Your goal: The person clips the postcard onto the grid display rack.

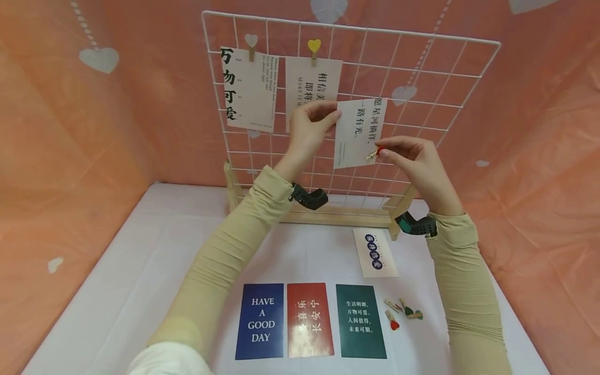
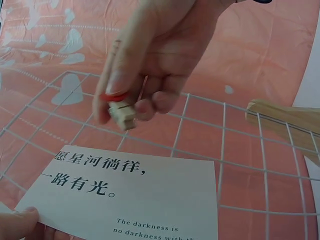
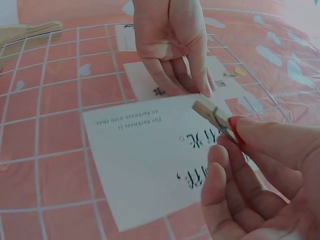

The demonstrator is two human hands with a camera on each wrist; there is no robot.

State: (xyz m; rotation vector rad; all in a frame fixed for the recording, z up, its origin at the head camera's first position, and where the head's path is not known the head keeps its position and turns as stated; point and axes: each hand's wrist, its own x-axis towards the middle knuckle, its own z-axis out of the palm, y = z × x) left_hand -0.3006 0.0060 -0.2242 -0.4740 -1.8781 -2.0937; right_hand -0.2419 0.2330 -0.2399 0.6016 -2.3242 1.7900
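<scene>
My left hand pinches the upper left edge of a white card with dark Chinese lettering, holding it against a white wire grid. Between thumb and fingertips, my right hand grips a small wooden clothespin with a red heart on it. In the head view this clothespin overlaps the card's lower right part; in the left wrist view it appears apart from the card. Two more white cards hang on the grid at left, one under a white-heart clothespin, the other under a yellow-heart clothespin.
A wooden stand holds the grid upright. On the white table lie a small white card, a blue card, a red card, a green card and several heart clothespins. Orange cloth hangs behind.
</scene>
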